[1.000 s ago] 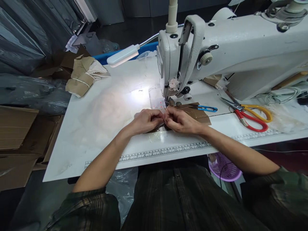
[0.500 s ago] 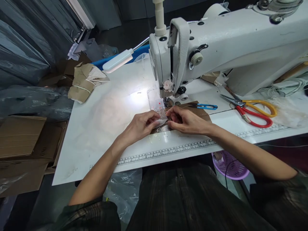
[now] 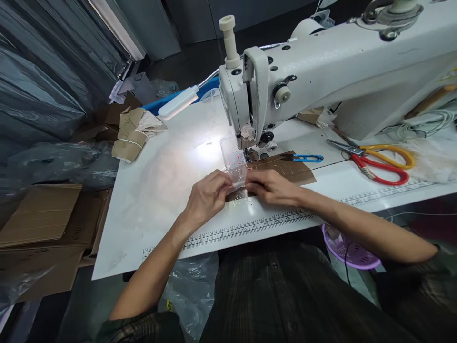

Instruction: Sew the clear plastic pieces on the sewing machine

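Just in front of the needle area of a white sewing machine [image 3: 233, 102], a small piece of sheer, whitish fabric [image 3: 238, 174] is stretched between my hands. My left hand [image 3: 210, 193] pinches its left edge between thumb and fingers. At the opposite edge, my right hand [image 3: 269, 186] is closed, its fingertips pressed on the fabric. Small red specks show around the fabric near the presser foot [image 3: 246, 155]. Beneath my hands lies a brown sheet [image 3: 289, 170] on the white table. My fingertips partly hide the fabric's edges.
Blue thread snips [image 3: 307, 158] lie beyond my right hand. Scissors [image 3: 382, 159] with red and yellow handles rest farther right. A lit lamp [image 3: 178, 102] hangs over the table, near a tied brown bundle [image 3: 132, 138]. A printed ruler [image 3: 246, 229] runs along the front edge.
My right fingers have closed onto the fabric's right side, and the fabric now spans both hands. The whole view has shifted slightly.
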Demonstrator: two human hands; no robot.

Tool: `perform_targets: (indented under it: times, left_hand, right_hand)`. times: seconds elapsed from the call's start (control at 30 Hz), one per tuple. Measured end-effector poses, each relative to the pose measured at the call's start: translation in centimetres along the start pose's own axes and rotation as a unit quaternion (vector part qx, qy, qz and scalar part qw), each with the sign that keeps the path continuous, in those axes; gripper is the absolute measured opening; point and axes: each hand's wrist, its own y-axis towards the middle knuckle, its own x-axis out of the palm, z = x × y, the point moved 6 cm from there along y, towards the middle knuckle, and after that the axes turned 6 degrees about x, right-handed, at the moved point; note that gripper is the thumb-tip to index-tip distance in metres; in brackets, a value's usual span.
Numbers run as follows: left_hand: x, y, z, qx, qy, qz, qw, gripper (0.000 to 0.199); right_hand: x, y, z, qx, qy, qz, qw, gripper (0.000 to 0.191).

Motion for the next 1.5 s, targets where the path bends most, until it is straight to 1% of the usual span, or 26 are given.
perform_targets:
  times: [0.07,0.1,0.17,0.23,0.33,0.37,0.4,0.47,0.5,0.57,0.63,0.67,0.73,0.77,0.8,0.83,0.97,1.1,1.17,1.23,1.3,1.33,1.37,1.43,1.47,1.5]
  left_hand:
    - [0.3,-0.4,0.2,0.001,0.025,0.03,0.999,0.014]
    - [0.5,-0.4,0.3,0.002,0.031,0.039,0.999,0.014]
    - [0.9,-0.3,0.4,0.002,0.035,0.049,0.998,0.014]
    - [1.0,0.1,0.4,-0.001,0.033,0.059,0.998,0.013]
    - [0.8,0.6,0.4,0.0,-0.005,0.054,0.999,0.014]
    - [0.7,0.6,0.4,-0.008,-0.024,0.054,0.998,0.014]
    - [0.6,0.6,0.3,-0.023,-0.044,0.058,0.997,0.013]
    - [0.4,0.5,-0.1,-0.067,-0.085,0.08,0.991,0.01]
    - [0.4,0.4,-0.2,-0.085,-0.105,0.086,0.987,0.009]
    - [0.8,0.4,-0.2,-0.09,-0.142,0.072,0.983,0.01]
    - [1.1,0.6,0.0,-0.078,-0.15,0.05,0.984,0.01]
    - [1.2,0.7,0.1,-0.074,-0.144,0.04,0.986,0.014]
    - [1.4,0.9,0.1,-0.065,-0.125,0.015,0.99,0.038]
    - [1.5,1.0,0.1,-0.058,-0.12,0.001,0.991,0.05]
    - [1.7,1.1,0.2,-0.052,-0.12,-0.013,0.991,0.056]
    - [1.9,1.2,0.2,-0.05,-0.127,-0.023,0.99,0.054]
    - [2.3,1.6,-0.2,-0.081,-0.158,-0.041,0.983,0.023]
    - [1.9,1.6,-0.3,-0.086,-0.126,-0.047,0.987,0.017]
    - [1.6,1.6,-0.6,-0.093,-0.12,-0.04,0.988,0.016]
    - [1.6,1.5,-0.7,-0.096,-0.126,-0.037,0.987,0.021]
    - [2.0,1.6,-0.4,-0.072,-0.133,-0.05,0.987,0.02]
    - [2.2,1.7,0.0,-0.05,-0.131,-0.059,0.988,0.017]
    - [2.2,1.7,0.3,-0.026,-0.12,-0.065,0.99,0.019]
    - [1.9,1.7,0.9,0.014,-0.065,-0.066,0.996,0.029]
    - [1.6,1.6,1.0,0.026,-0.017,-0.063,0.998,0.031]
    - [1.1,1.4,1.0,0.034,0.041,-0.057,0.997,0.032]
  right_hand:
    - [-0.7,0.0,1.2,0.04,-0.02,0.015,0.999,0.015]
    - [-1.0,-0.1,1.4,0.05,-0.031,0.019,0.998,0.016]
    - [-1.2,-0.3,1.1,0.051,-0.055,0.03,0.997,0.017]
    - [-1.0,-0.6,0.0,0.035,-0.052,0.032,0.998,0.018]
    - [-0.4,-1.0,-1.5,-0.01,0.026,0.003,1.0,0.015]
    - [-0.4,-1.0,-1.6,-0.011,0.061,-0.003,0.998,0.015]
    - [-0.6,-1.0,-1.1,0.013,0.098,0.006,0.995,0.015]
    - [-1.3,-1.0,0.8,0.105,0.195,0.059,0.973,0.021]
    - [-1.5,-1.0,1.5,0.131,0.232,0.077,0.961,0.022]
    - [-1.2,-0.9,2.0,0.132,0.297,0.062,0.944,0.022]
    - [-0.7,-0.7,2.0,0.126,0.372,0.041,0.919,0.023]
    - [-0.6,-0.7,2.0,0.135,0.412,0.042,0.9,0.023]
    - [-0.4,-0.7,2.3,0.166,0.479,0.067,0.86,0.021]
    - [-0.3,-0.7,2.4,0.179,0.5,0.078,0.844,0.02]
    - [-0.2,-0.7,2.5,0.188,0.515,0.086,0.832,0.019]
    - [-0.2,-0.7,2.5,0.193,0.525,0.088,0.824,0.019]
    - [-0.4,-0.8,2.7,0.196,0.54,0.083,0.814,0.017]
    - [-1.4,-1.2,3.2,0.192,0.553,0.122,0.801,0.015]
    - [-1.4,-1.2,3.0,0.187,0.551,0.128,0.803,0.018]
    - [-1.1,-1.1,2.3,0.172,0.534,0.117,0.82,0.022]
    - [-0.7,-0.9,1.2,0.142,0.502,0.102,0.847,0.027]
    - [-0.6,-0.8,0.7,0.125,0.476,0.096,0.865,0.028]
    - [-0.5,-0.8,0.2,0.109,0.441,0.09,0.886,0.029]
    - [-0.7,-1.0,-0.3,0.088,0.353,0.092,0.927,0.029]
    - [-1.1,-1.2,-0.2,0.089,0.315,0.102,0.939,0.028]
    - [-1.7,-1.5,0.2,0.099,0.29,0.12,0.944,0.027]
